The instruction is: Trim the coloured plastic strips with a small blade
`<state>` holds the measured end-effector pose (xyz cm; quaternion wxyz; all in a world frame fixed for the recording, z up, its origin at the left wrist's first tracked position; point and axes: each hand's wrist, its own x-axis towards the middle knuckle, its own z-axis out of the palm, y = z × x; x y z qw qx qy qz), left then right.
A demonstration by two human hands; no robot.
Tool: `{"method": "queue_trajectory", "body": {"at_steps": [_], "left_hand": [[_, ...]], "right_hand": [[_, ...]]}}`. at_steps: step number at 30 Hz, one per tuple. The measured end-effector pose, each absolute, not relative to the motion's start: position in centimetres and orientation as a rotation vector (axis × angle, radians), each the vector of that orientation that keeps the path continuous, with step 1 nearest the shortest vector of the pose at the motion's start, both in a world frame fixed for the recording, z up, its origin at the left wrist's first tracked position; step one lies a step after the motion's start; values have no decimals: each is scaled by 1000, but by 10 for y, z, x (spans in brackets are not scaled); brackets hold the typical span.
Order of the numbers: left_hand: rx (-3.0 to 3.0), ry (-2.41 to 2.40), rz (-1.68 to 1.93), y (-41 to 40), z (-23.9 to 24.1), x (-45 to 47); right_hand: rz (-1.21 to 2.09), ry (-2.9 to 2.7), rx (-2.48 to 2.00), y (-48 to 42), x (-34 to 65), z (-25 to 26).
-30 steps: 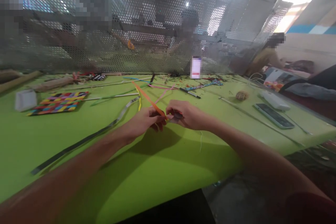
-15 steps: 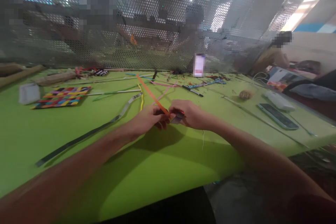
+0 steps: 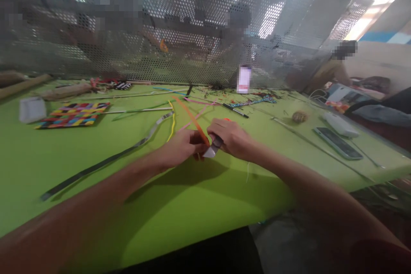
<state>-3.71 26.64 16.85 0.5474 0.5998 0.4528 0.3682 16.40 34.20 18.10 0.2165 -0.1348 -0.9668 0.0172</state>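
Note:
Over the middle of the green table (image 3: 180, 222), my left hand (image 3: 180, 149) is closed on an orange strip (image 3: 192, 117), pinching its near end. The strip slants away to the upper left. Close beside it, my right hand (image 3: 231, 138) is wrapped around what looks like a utility knife (image 3: 212, 150). Its silvery flat blade points down to the left, by the strip's near end and my left fingertips. Most of its handle is hidden in my fist; a bit of orange shows above the knuckles. A yellow strip (image 3: 174, 122) and a pink strip (image 3: 199, 114) lie just beyond my left hand.
Left lie a long dark-grey strip (image 3: 99, 167), a colourful woven mat (image 3: 78, 114) and a white block (image 3: 32, 110). A black pen (image 3: 236, 111) lies ahead. On the right are a phone (image 3: 338, 142), a white box (image 3: 340, 124) and a twine ball (image 3: 299, 116). A perforated screen (image 3: 192, 60) stands behind.
The blade in my right hand has turned and now shows more, pointing down-left beside my left fingertips. The orange strip's far end has swung slightly right and down.

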Motion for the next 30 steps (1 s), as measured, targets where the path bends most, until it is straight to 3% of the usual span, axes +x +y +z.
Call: {"method": "queue_trajectory", "body": {"at_steps": [7, 12, 20, 30], "left_hand": [[1584, 1027, 746, 260, 169, -36], [1535, 1048, 715, 260, 167, -37], [1559, 969, 623, 258, 163, -34], [1644, 903, 431, 256, 154, -38]], "right_hand": [[-66, -2567, -465, 350, 165, 180], [-132, -2518, -842, 354, 154, 194], [-540, -2517, -1341, 382, 122, 238], [-727, -2346, -1452, 476, 122, 322]]}}
